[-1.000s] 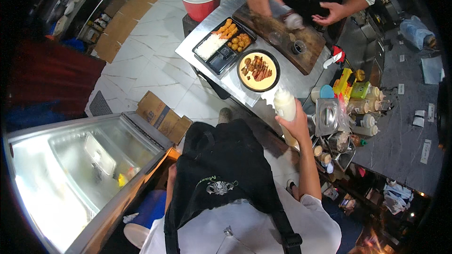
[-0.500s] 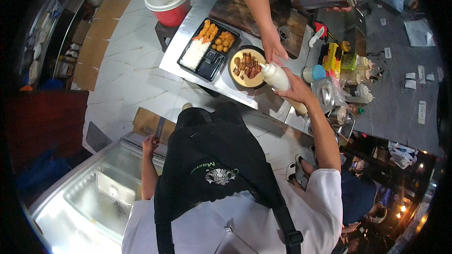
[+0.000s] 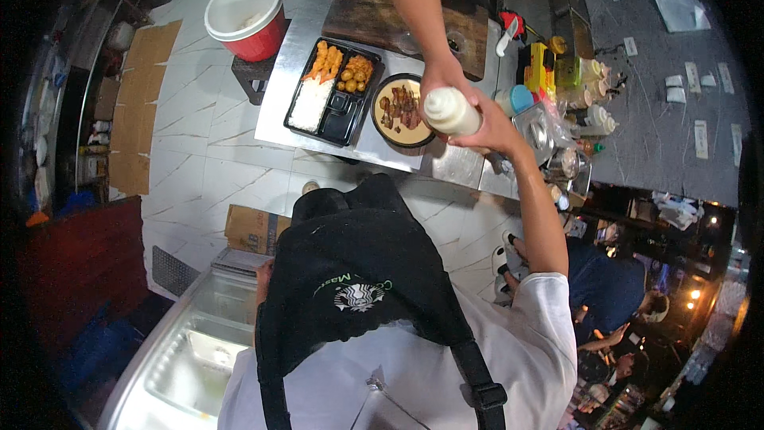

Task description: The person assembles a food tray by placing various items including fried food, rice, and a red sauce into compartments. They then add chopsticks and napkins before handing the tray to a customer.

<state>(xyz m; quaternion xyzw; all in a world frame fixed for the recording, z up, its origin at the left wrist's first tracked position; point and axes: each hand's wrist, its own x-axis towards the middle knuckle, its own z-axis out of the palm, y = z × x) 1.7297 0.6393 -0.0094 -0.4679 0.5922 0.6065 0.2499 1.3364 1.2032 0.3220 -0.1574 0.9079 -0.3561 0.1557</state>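
Note:
My right hand (image 3: pixel 492 129) is wrapped round a white squeeze bottle (image 3: pixel 455 115) with pale contents, its nozzle tipped up toward me. A co-worker's hand (image 3: pixel 446 80), reaching from across the table, meets the same bottle on its far side. Just left of the bottle sits a round black bowl (image 3: pixel 380 134) of cream-coloured sauce topped with browned meat pieces. Further left is a black divided tray (image 3: pixel 328 129) with white rice, orange fried strips and small golden balls. My left hand (image 3: pixel 264 272) hangs low beside the apron, its fingers mostly hidden.
A red and white bucket (image 3: pixel 263 36) stands on a stool at the table's left. Behind the food lies a dark wooden board (image 3: pixel 358 12). Several sauce bottles (image 3: pixel 593 72), a yellow box (image 3: pixel 539 68) and a metal container (image 3: pixel 535 134) crowd the right. A glass-topped freezer (image 3: pixel 183 350) is lower left.
The squeeze bottle has tilted more upright and moved slightly left. The co-worker's near hand has come onto it. My left hand has slipped mostly behind the apron.

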